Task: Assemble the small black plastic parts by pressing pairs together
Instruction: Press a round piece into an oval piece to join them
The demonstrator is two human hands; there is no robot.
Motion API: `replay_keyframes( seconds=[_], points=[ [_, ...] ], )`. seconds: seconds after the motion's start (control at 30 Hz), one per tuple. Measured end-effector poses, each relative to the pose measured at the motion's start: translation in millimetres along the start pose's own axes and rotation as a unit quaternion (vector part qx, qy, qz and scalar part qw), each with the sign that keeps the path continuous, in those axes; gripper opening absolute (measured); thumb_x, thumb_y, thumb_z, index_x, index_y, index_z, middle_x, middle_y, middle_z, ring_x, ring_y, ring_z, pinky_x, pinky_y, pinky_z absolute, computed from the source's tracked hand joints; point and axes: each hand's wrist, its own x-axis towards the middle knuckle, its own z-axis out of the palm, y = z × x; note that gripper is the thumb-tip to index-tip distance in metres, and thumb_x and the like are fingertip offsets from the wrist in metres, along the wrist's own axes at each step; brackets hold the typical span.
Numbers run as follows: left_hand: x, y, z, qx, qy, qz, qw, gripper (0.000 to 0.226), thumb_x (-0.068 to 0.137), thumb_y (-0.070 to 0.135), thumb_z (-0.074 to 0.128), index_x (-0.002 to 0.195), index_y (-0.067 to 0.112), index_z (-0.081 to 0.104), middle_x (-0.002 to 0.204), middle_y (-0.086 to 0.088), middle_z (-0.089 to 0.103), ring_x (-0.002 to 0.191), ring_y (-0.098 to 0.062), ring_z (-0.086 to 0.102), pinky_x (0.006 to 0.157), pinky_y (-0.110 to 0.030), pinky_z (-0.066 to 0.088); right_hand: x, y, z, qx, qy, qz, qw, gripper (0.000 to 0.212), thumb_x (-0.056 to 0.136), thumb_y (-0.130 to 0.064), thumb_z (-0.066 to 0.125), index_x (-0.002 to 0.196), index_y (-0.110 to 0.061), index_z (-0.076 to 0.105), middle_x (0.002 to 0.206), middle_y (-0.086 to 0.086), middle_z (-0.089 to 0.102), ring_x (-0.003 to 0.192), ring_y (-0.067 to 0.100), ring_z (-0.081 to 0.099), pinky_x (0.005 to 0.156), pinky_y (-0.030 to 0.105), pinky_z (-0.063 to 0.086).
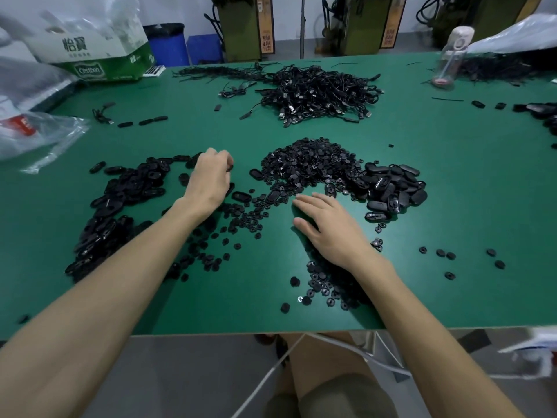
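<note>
Here, at a green table [452,191] strewn with black plastic parts, a person works between two stocks. A heap of small round pieces [310,161] sits at the centre with oval shells [394,188] massed just to its right, and a spread of oval pieces [120,200] lies to the left. The left hand [211,179] is at the inner edge of that left spread with its fingers curled under. Whether they pinch a part cannot be told from this angle. The right hand [328,230] lies flat and open on the table, fingers straight, among loose round pieces scattered below the heap.

The step in hand appears to be picking the next pair. Done well, it probably calls for one oval and one round piece taken singly and turned so the mating faces meet. They would then be seated square and pressed evenly until flush, since a tilted piece may jam or spring out. A tangle of black cables [319,92] lies farther back, apart from the work.

Of the containers, a clear plastic bag [45,137] at the left edge holds a red-and-white item [18,125]. A green-and-white Cestbon pack [96,55] stands behind it, wrapped in film. A clear bottle [449,58] at the far right shows no contents that can be made out. A blue bin [167,43] stands on the floor beyond, its inside hidden. Another clear bag [518,31] lies over more black parts.
</note>
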Motion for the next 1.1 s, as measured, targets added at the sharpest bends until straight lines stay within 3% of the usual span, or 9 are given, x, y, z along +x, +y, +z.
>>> replay_keyframes(
  seconds=[0.1,0.13,0.2,0.27,0.4,0.6,0.73,0.9,1.1],
  points=[
    [-14,32,-10,-0.262,0.023,-0.081,0.961,0.026,0.096,0.001,0.066,0.121,0.007,0.07,0.113,-0.007,0.068,0.101,-0.018,0.065,0.097,-0.03,0.055,-2,0,-2,0.034,0.054,0.007,0.998,0.034,0.106,-0.026,0.056,0.137,-0.015,0.064,0.143,-0.002,0.059,0.134,0.02,0.043,0.112,0.031,0.033],
    [-21,44,-12,-0.379,0.006,-0.116,0.918,0.027,0.094,0.0,0.069,0.12,0.008,0.071,0.11,-0.004,0.07,0.1,-0.018,0.069,0.092,-0.028,0.058,-2,0,-3,0.035,0.066,0.009,0.997,0.029,0.104,-0.022,0.059,0.13,-0.014,0.069,0.136,0.0,0.063,0.128,0.022,0.047,0.107,0.03,0.036],
    [-39,67,-12,-0.582,-0.059,-0.159,0.796,0.03,0.091,-0.003,0.07,0.119,0.01,0.074,0.111,-0.006,0.072,0.099,-0.018,0.074,0.085,-0.025,0.06,-3,1,-5,0.039,0.087,0.017,0.995,0.021,0.101,-0.015,0.063,0.118,-0.013,0.074,0.123,0.002,0.067,0.117,0.024,0.051,0.099,0.031,0.039],
    [-56,86,-3,-0.674,-0.096,-0.156,0.716,0.03,0.09,-0.005,0.07,0.115,0.011,0.078,0.11,-0.007,0.074,0.095,-0.014,0.074,0.085,-0.024,0.058,-4,0,-7,0.052,0.097,0.025,0.994,0.015,0.098,-0.011,0.066,0.109,-0.011,0.076,0.113,0.003,0.067,0.11,0.025,0.052,0.096,0.035,0.041],
    [-77,109,18,-0.738,-0.101,-0.139,0.653,0.032,0.092,-0.006,0.068,0.12,0.009,0.075,0.106,-0.009,0.075,0.098,-0.019,0.073,0.09,-0.029,0.058,-6,-3,-9,0.063,0.11,0.034,0.991,0.006,0.094,-0.007,0.069,0.1,-0.008,0.071,0.1,0.003,0.062,0.1,0.028,0.053,0.088,0.042,0.042],
    [-87,115,25,-0.728,-0.036,-0.161,0.666,0.032,0.094,-0.005,0.067,0.125,0.002,0.07,0.106,-0.014,0.077,0.103,-0.029,0.075,0.089,-0.035,0.061,-4,-4,-8,0.058,0.14,0.047,0.987,0.008,0.097,-0.01,0.067,0.102,-0.005,0.069,0.098,0.011,0.067,0.095,0.032,0.058,0.086,0.047,0.045],
    [-90,113,23,-0.741,-0.011,-0.167,0.65,0.028,0.099,-0.004,0.061,0.125,0.004,0.07,0.107,-0.016,0.073,0.103,-0.031,0.075,0.086,-0.037,0.062,-9,-6,-12,0.166,0.214,0.059,0.961,0.008,0.1,-0.006,0.062,0.102,-0.009,0.069,0.098,0.004,0.069,0.082,0.016,0.069,0.081,0.036,0.056],
    [-91,116,23,-0.684,-0.009,-0.163,0.711,0.029,0.099,0.002,0.065,0.123,0.015,0.073,0.087,0.003,0.071,0.079,-0.013,0.069,0.064,-0.024,0.053,-11,-3,-18,0.336,0.226,0.1,0.909,0.008,0.1,-0.006,0.063,0.101,-0.01,0.07,0.095,-0.01,0.071,0.074,0.004,0.074,0.073,0.019,0.053],
    [-93,113,26,-0.639,-0.007,-0.17,0.75,0.016,0.097,0.01,0.07,0.109,0.017,0.078,0.089,0.009,0.077,0.079,-0.005,0.065,0.064,-0.019,0.048,-12,-5,-24,0.462,0.208,0.125,0.853,0.006,0.097,-0.009,0.069,0.101,-0.012,0.071,0.088,0.001,0.076,0.081,0.015,0.078,0.066,0.026,0.053]
  ],
)
